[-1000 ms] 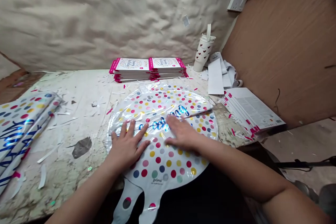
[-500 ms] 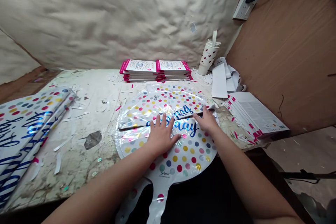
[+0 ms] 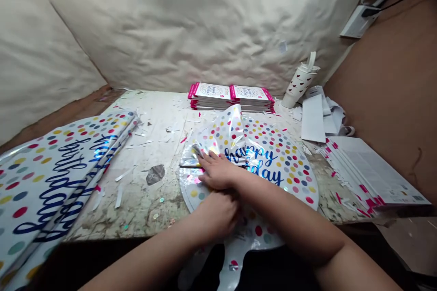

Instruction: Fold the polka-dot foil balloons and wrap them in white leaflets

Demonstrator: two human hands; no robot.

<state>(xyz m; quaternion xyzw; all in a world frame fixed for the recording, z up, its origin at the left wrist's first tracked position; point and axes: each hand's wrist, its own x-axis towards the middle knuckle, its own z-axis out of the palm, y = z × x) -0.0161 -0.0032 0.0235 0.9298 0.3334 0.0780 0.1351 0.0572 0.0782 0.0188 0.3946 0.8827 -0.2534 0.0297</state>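
Note:
A flat round foil balloon point(image 3: 297, 163) with coloured dots and blue "happy birthday" lettering lies in front of me, its neck point(image 3: 232, 268) hanging over the table edge. Part of its upper left foil stands up in a peaked fold point(image 3: 235, 122). A thin dark-edged strip point(image 3: 191, 166) shows at the left side of the balloon. My right hand point(image 3: 218, 170) reaches across to the left, fingers spread and pressing on the foil near that strip. Below it, my left hand point(image 3: 223, 211) rests on the balloon with fingers curled, partly hidden by my right wrist; what they hold is hidden.
Folded dotted balloons point(image 3: 64, 173) lie at the left. Two stacks of pink-edged printed packs point(image 3: 232, 95) stand at the back, near a white tumbler point(image 3: 300, 84). White paper pieces point(image 3: 313, 118) and a stack of printed cards point(image 3: 382, 168) lie on the right. Paper scraps litter the table.
My right hand has crossed from the right side to the left, over my left hand. My left hand has curled. The foil has risen into a peak, and the view has shifted left.

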